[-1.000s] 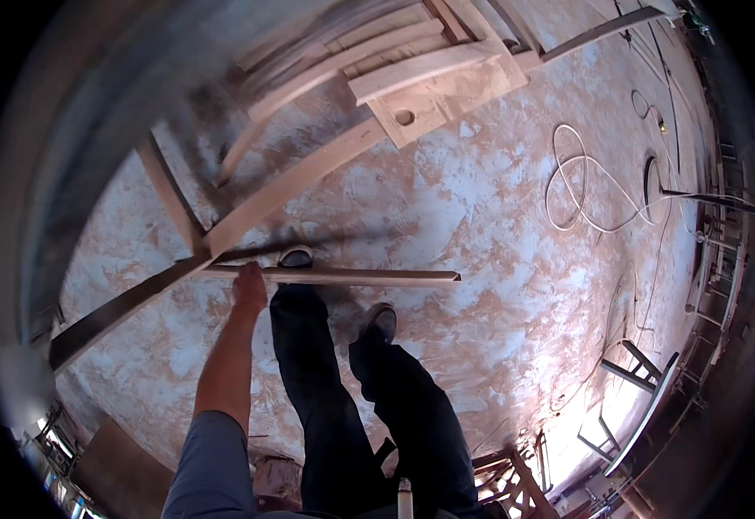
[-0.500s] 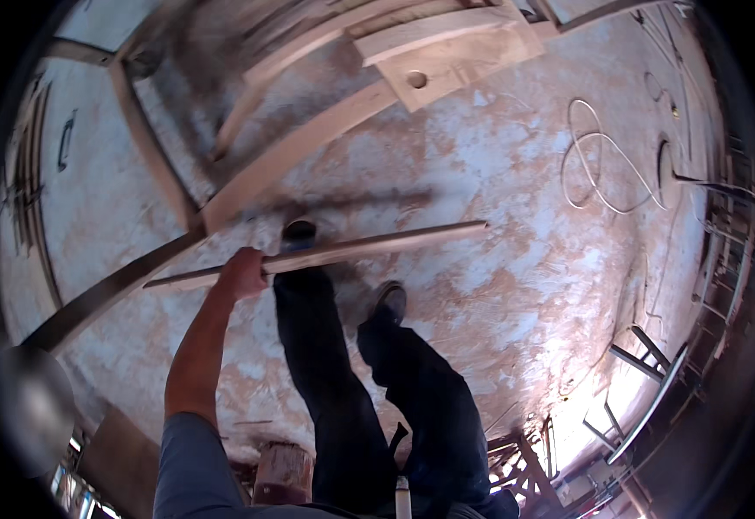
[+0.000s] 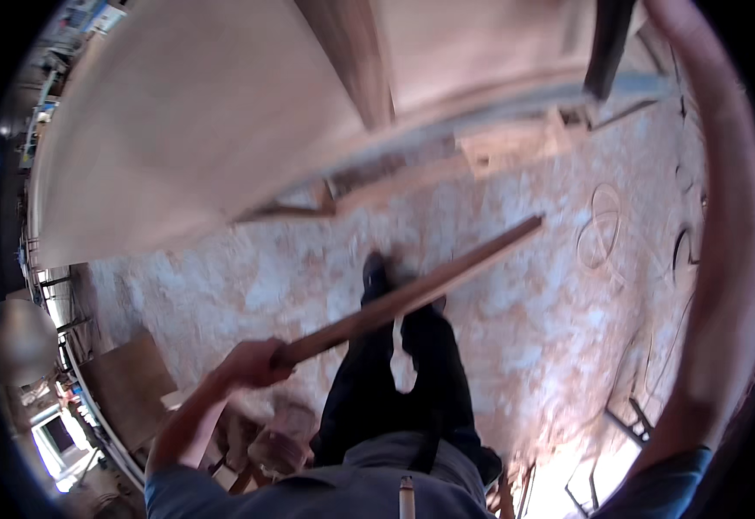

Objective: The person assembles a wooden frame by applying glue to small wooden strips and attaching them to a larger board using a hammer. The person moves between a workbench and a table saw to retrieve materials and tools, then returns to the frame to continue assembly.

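A long wooden strip (image 3: 412, 290) slants across in front of my legs. My left hand (image 3: 252, 363) is closed round its near left end, and its far end points up to the right over the floor. My right arm reaches up along the right edge, with my right hand (image 3: 676, 17) at the top right. Its fingers are cut off and blurred, so I cannot tell if they grip anything. Near that hand is a dark wooden bar (image 3: 609, 52). A wide pale panel (image 3: 187, 130) fills the upper left, with a blurred brown batten (image 3: 356, 65) across it.
Beyond the panel's edge, a wooden board (image 3: 516, 147) with a hole lies on the blotchy floor. A looped cable (image 3: 600, 225) lies to the right. At the lower left are a brown sheet (image 3: 131, 385) and wooden blocks (image 3: 286, 437). Metal legs (image 3: 628, 424) stand at the lower right.
The strip has come closer and tilted up to the right; my left hand now holds its end. My right arm has come into view, raised. The pale panel now covers the upper view.
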`<action>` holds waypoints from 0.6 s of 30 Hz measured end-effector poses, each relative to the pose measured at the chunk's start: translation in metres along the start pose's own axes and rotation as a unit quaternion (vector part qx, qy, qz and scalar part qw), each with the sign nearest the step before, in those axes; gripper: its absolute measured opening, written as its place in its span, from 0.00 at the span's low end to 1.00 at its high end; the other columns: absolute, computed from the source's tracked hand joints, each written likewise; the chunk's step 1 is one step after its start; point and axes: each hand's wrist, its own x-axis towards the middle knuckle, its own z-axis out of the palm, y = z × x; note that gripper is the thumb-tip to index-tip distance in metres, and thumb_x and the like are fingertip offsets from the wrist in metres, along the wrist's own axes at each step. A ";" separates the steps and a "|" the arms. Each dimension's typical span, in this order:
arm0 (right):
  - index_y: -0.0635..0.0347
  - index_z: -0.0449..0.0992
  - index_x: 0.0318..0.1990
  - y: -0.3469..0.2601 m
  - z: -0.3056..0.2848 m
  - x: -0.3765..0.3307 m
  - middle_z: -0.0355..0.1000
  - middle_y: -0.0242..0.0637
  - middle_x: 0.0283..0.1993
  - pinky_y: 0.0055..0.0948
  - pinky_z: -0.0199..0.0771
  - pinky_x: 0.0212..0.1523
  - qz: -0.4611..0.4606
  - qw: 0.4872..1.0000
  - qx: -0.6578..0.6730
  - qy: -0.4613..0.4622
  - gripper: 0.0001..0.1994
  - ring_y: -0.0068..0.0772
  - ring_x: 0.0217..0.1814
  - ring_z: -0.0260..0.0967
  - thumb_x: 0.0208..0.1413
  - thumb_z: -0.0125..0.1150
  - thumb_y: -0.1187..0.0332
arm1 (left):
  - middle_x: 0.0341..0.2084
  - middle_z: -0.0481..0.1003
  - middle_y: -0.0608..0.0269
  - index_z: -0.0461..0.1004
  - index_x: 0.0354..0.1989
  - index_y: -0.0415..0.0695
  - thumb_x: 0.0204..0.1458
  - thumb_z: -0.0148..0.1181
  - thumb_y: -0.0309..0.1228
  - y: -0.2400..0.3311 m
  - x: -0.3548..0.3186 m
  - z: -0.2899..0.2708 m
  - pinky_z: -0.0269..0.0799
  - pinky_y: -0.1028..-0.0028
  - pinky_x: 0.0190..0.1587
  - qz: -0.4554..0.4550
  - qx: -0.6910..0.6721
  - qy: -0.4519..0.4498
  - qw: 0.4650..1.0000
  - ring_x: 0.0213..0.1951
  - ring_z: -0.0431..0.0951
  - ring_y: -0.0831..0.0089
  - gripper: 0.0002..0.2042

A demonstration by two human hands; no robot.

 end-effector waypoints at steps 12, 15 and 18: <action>0.63 0.79 0.47 0.018 -0.022 0.024 0.77 0.34 0.37 0.26 0.71 0.48 0.077 0.973 0.211 -0.042 0.20 0.24 0.41 0.71 0.57 0.64 0.54 | 0.20 0.72 0.56 0.72 0.28 0.43 0.33 0.65 0.33 -0.046 -0.294 -0.070 0.72 0.61 0.26 0.054 0.169 0.543 0.821 0.23 0.75 0.53 0.13; 0.64 0.79 0.47 0.020 -0.016 0.025 0.76 0.32 0.36 0.26 0.71 0.45 0.076 0.968 0.237 -0.026 0.20 0.23 0.40 0.70 0.57 0.64 0.55 | 0.22 0.74 0.52 0.73 0.33 0.39 0.36 0.66 0.33 -0.019 -0.309 -0.093 0.71 0.63 0.28 -0.030 0.033 0.535 0.844 0.24 0.76 0.55 0.16; 0.63 0.79 0.46 0.020 -0.011 0.024 0.73 0.28 0.32 0.26 0.70 0.40 0.078 0.975 0.209 0.002 0.18 0.21 0.36 0.67 0.58 0.64 0.57 | 0.23 0.75 0.51 0.75 0.38 0.36 0.39 0.69 0.35 0.014 -0.289 -0.133 0.71 0.67 0.30 -0.030 -0.054 0.505 0.861 0.26 0.76 0.65 0.19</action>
